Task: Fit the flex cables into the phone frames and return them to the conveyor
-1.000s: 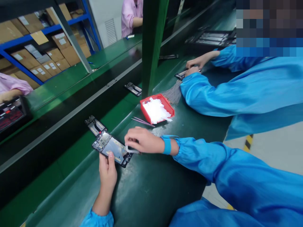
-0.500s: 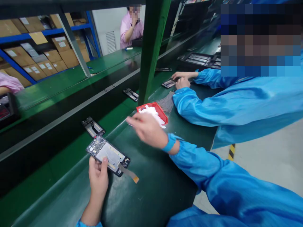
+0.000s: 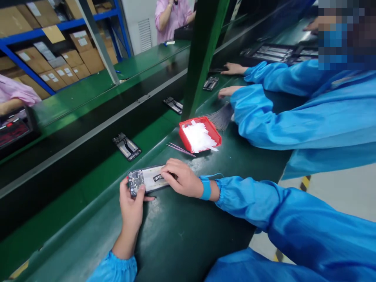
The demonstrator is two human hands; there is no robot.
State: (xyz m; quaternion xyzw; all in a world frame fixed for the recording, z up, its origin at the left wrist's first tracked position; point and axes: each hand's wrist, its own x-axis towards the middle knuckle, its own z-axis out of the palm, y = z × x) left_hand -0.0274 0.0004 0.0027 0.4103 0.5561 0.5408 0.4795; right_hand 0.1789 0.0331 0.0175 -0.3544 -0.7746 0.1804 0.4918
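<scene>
My left hand (image 3: 132, 201) grips the left end of an opened phone (image 3: 149, 181), thumb on its front edge and fingers around the far side and beneath. Circuit boards show at that end, and a pale flat area fills the middle. Across the pale area lies a dark flex cable (image 3: 158, 178) with white marks. My right hand (image 3: 182, 178), a blue band at its wrist, reaches over the phone's right end and covers it. Its thumb and fingertips are closed together at the cable's right end; the exact contact is partly hidden.
Tweezers (image 3: 181, 149) lie beside a red tray (image 3: 219, 141) of white strips. More opened phones (image 3: 127, 147) rest on the lower green strip. A green post (image 3: 202, 58) rises behind the tray. A co-worker's blue sleeve (image 3: 261, 121) and hands are at the right.
My right hand has come down from near the red tray onto the phone. The phone has turned more level, and the cable that hung off its end now lies across it.
</scene>
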